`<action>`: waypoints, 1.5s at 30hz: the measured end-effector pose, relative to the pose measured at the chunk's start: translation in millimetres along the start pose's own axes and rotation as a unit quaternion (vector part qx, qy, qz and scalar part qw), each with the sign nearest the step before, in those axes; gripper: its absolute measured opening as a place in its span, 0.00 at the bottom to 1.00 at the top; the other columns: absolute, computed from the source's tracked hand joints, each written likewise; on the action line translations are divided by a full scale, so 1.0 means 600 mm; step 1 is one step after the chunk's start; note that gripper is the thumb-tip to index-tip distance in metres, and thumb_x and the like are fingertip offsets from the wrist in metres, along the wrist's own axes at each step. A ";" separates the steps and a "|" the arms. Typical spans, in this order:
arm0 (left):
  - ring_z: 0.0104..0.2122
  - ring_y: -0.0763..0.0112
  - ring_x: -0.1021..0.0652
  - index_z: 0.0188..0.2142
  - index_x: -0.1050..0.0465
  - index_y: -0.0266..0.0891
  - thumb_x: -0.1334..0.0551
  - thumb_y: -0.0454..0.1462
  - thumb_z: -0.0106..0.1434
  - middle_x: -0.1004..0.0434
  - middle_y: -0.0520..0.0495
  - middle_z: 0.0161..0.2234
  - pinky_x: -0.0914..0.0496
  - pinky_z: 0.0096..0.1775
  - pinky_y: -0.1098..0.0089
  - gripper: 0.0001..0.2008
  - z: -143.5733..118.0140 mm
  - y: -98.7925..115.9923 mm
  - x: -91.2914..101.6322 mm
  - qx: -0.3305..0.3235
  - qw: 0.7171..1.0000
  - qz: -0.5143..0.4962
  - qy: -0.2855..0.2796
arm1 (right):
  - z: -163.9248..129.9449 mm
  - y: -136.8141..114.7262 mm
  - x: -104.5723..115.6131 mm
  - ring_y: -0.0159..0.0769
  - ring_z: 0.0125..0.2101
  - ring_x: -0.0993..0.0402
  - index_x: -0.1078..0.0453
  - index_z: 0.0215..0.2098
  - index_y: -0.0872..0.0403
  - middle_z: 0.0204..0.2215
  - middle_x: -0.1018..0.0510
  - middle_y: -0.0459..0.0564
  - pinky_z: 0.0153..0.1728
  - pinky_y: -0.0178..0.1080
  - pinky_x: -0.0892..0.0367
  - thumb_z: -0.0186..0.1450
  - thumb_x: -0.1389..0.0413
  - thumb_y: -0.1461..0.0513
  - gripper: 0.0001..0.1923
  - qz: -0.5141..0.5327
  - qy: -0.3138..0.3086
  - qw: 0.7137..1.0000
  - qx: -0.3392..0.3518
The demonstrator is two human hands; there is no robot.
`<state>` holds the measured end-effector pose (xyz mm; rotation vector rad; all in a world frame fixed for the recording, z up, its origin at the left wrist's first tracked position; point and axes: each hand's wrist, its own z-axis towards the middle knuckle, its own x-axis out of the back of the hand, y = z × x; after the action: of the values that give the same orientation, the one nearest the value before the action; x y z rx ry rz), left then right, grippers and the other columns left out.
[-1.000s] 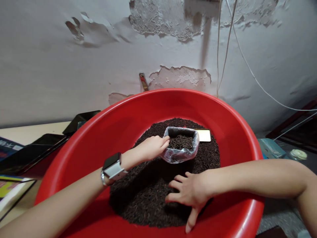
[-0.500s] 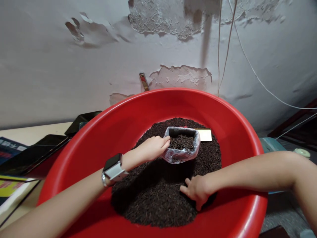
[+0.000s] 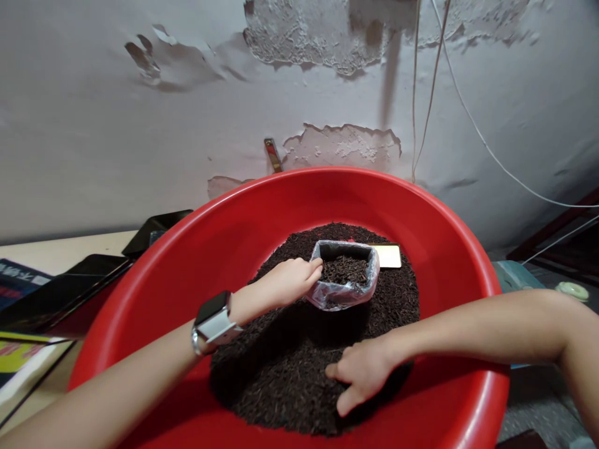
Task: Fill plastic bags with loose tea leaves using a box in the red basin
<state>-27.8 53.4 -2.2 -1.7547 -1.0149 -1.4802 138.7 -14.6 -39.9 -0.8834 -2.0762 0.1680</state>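
pinching the left edge of a plastic-lined box (image 3: 344,298) with the left hand (image 3: 294,279), bending the fingers over the lip — wearing a watch (image 3: 214,308) on that wrist. holding the box, partly filled with loose dark bits, toward the back of a big red tub (image 3: 449,262); cannot tell whether touching the heap (image 3: 285,386) below. reaching down to the near part of the heap with the right hand (image 3: 365,372), thumb set apart from half-bent fingers — cannot tell whether pinching any bits. passing the right forearm over the tub's rim.
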 end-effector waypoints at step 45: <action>0.27 0.64 0.25 0.38 0.35 0.37 0.60 0.37 0.67 0.27 0.45 0.26 0.37 0.27 0.69 0.16 0.003 -0.010 -0.013 -0.037 0.997 0.062 0.016 | 0.009 0.022 -0.030 0.51 0.49 0.33 0.48 0.62 0.56 0.50 0.31 0.63 0.42 0.46 0.35 0.57 0.49 0.43 0.42 0.015 -0.081 0.997 0.009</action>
<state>-32.7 56.6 -10.5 -1.8054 -0.8292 -1.4798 148.4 -15.2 -60.7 -0.9175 -2.2075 0.2815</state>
